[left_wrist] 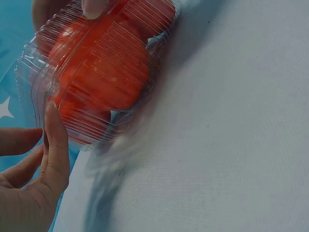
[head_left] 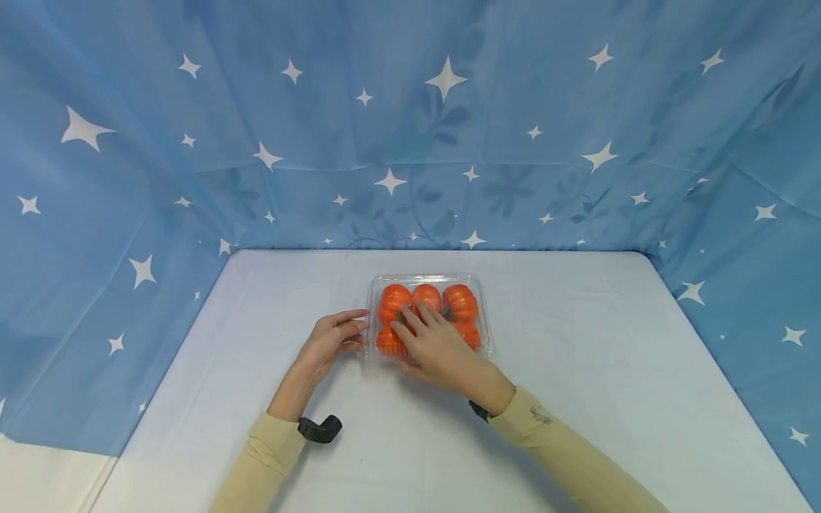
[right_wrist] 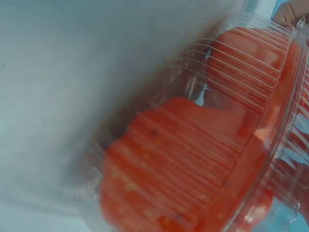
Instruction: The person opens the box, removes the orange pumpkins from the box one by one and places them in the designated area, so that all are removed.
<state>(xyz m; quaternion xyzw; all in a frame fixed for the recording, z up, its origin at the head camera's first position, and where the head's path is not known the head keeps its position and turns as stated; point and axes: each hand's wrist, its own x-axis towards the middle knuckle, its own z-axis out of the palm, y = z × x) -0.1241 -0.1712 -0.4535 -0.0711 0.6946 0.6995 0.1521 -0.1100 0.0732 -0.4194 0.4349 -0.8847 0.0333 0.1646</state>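
Note:
A clear plastic clamshell box (head_left: 484, 313) sits on the table, filled with several ribbed orange-red tomatoes (head_left: 460, 303). Bits of green show among the fruit in the head view. My right hand (head_left: 442, 356) lies across the box's top from the front, fingers spread over the tomatoes and partly covering those in the near row. Its thumb reaches the near side of the box. At the box's left edge, my left hand (head_left: 330, 343) has its fingers extended, fingertips right at the rim; in the left wrist view one finger (left_wrist: 56, 140) touches the corner of the ribbed plastic.
The box stands on a white-covered table (head_left: 577, 342), towards its far side. A blue curtain (head_left: 526, 92) with white stars hangs behind and along both sides. A black wrist device (head_left: 321, 429) sticks out from the left sleeve.

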